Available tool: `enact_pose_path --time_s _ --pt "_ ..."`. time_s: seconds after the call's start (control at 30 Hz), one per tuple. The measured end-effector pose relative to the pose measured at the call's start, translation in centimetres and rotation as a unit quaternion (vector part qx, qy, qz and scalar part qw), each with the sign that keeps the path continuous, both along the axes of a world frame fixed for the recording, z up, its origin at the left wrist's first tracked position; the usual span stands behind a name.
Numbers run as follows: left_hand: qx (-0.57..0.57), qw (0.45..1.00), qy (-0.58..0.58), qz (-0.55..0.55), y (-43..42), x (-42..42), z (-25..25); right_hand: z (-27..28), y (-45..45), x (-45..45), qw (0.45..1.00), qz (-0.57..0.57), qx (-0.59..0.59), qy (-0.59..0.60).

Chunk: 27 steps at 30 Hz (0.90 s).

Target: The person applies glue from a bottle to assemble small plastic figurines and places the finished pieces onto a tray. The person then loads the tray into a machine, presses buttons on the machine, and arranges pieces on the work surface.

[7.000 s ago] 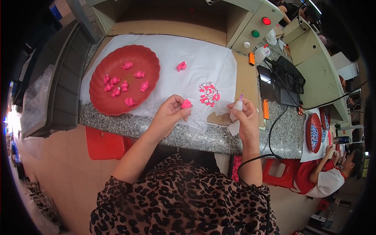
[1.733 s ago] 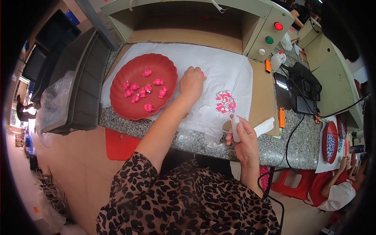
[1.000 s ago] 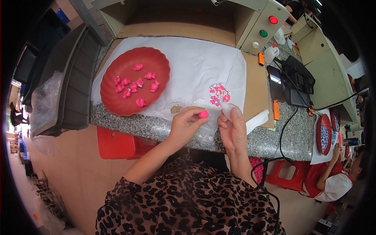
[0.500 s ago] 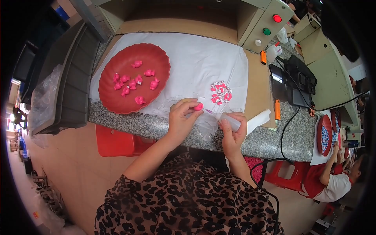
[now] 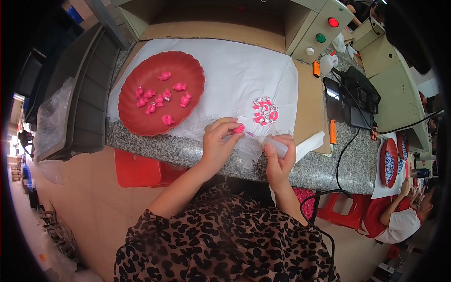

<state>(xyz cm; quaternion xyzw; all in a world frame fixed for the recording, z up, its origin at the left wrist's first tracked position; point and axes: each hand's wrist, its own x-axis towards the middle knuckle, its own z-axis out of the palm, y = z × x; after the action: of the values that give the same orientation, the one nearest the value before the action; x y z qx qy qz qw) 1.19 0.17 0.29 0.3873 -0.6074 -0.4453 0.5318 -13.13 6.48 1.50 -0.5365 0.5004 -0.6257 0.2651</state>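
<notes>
Pinching a small, rounded, bright pink piece (image 5: 240, 128) between thumb and fingertips, the left hand (image 5: 217, 143) sits at the centre of the frame, over the near edge of a white paper sheet (image 5: 230, 70). Just right of it, the right hand (image 5: 281, 157) has its fingers and thumb curled around a translucent white squeeze bottle (image 5: 276, 147), whose thin purple tip points at the pink piece; whether they touch cannot be told. The creased paper, torn along its near edge, covers part of a speckled grey stone tabletop (image 5: 329, 171) and bears a scalloped red plate (image 5: 141, 120) of glossy pink figurines (image 5: 168, 120) at left and a loose pile of small pink-and-silver pieces (image 5: 266, 112) right of centre. A beige metal booth (image 5: 305, 35) with red and green buttons fills the top; a grey plastic bin (image 5: 77, 98) stands at upper left. At lower right, a co-worker in a red-and-white top (image 5: 399, 221) sits by red dishes (image 5: 389, 176) of blue-and-white bits.
</notes>
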Motion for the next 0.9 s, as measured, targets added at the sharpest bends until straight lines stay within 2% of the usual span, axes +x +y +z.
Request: enact_pose_path --time_s 0.13,0.23,0.3,0.6,0.7,0.73,0.8,0.87,0.9 --pt "0.002 1.0 -0.009 -0.001 0.0 0.0 0.2 -0.2 0.1 0.2 1.0 -0.011 0.003 -0.025" --pt "0.005 1.0 -0.014 -0.011 0.1 0.2 0.3 -0.3 -0.1 -0.1 0.999 -0.008 -0.019 0.045" --pt "0.009 1.0 -0.017 -0.022 0.1 0.3 0.5 0.1 -0.1 0.0 1.0 0.0 0.004 -0.019" --pt "0.032 0.998 -0.021 -0.042 0.1 0.4 0.7 0.7 -0.3 0.2 0.995 -0.004 0.026 -0.097" --pt "0.023 0.996 -0.067 -0.06 0.0 0.8 0.8 0.9 -0.4 0.1 0.989 0.002 0.034 -0.141" --pt "0.05 0.994 -0.055 -0.082 0.0 1.0 1.0 1.0 -0.4 0.0 0.989 0.002 0.034 -0.141" --pt "0.077 0.991 -0.043 -0.105 -0.2 1.3 1.4 1.1 -0.5 -0.4 0.969 0.018 0.048 -0.241" --pt "0.138 0.974 0.017 -0.177 -0.5 1.7 1.5 1.6 -0.5 -0.7 0.968 0.024 0.055 -0.244" --pt "0.138 0.974 0.018 -0.177 -0.8 1.9 1.4 1.8 -0.6 -0.8 0.966 0.031 0.061 -0.248"
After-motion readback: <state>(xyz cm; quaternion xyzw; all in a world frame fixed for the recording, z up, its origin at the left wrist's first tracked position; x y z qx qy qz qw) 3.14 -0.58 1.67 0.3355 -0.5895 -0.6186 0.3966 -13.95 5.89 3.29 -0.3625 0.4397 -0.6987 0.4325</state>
